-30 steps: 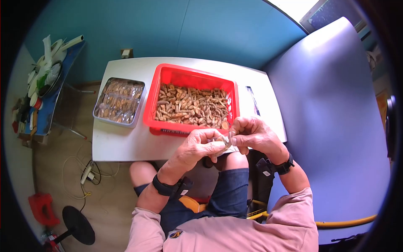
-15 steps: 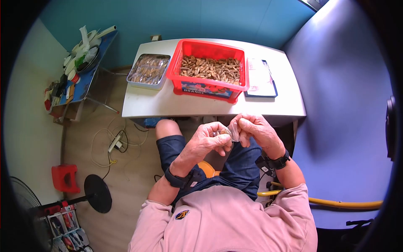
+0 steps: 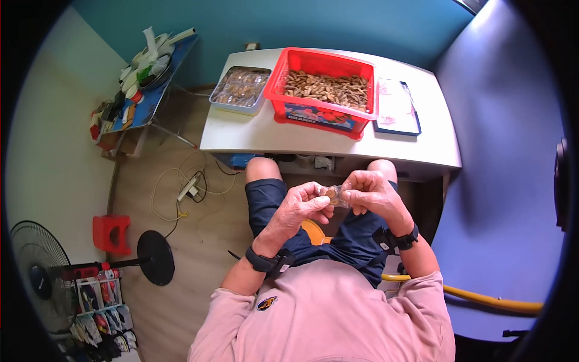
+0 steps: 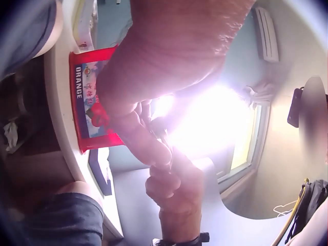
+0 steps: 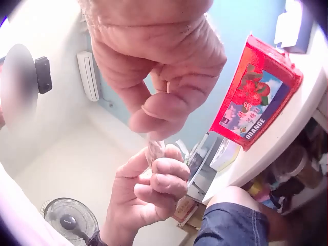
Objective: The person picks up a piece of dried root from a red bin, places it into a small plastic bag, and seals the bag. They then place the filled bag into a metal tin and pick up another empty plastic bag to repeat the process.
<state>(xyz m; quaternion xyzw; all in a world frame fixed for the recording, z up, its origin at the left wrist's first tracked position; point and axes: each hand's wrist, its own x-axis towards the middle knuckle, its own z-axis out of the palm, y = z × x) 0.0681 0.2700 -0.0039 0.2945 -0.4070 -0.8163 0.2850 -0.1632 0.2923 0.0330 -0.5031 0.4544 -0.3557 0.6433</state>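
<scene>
A small clear plastic bag (image 3: 335,195) with brown slices in it is held between both hands, above the lap. The left hand (image 3: 300,208) pinches its left side with thumb and fingers; the right hand (image 3: 375,194) pinches the edge at the other side. In the right wrist view the bag (image 5: 155,149) shows between the fingertips of the right hand (image 5: 164,77) and the curled left hand (image 5: 154,189). Past the hands, a red basket (image 3: 321,114) on the white table holds many brown dried pieces. Beside it, a tin (image 3: 240,108) contains filled clear bags.
A dark-edged tray (image 3: 398,130) with a white and pink sheet lies right of the basket on the white table (image 3: 259,137). At the left are a cluttered blue table (image 3: 158,96), a fan (image 3: 41,280), a red stool (image 3: 111,234) and a power strip (image 3: 188,188).
The view has tilted down and shifted left, so table and basket appear higher. Both hands are now over the lap, farther from the basket, still holding the bag, whose slices show more clearly.
</scene>
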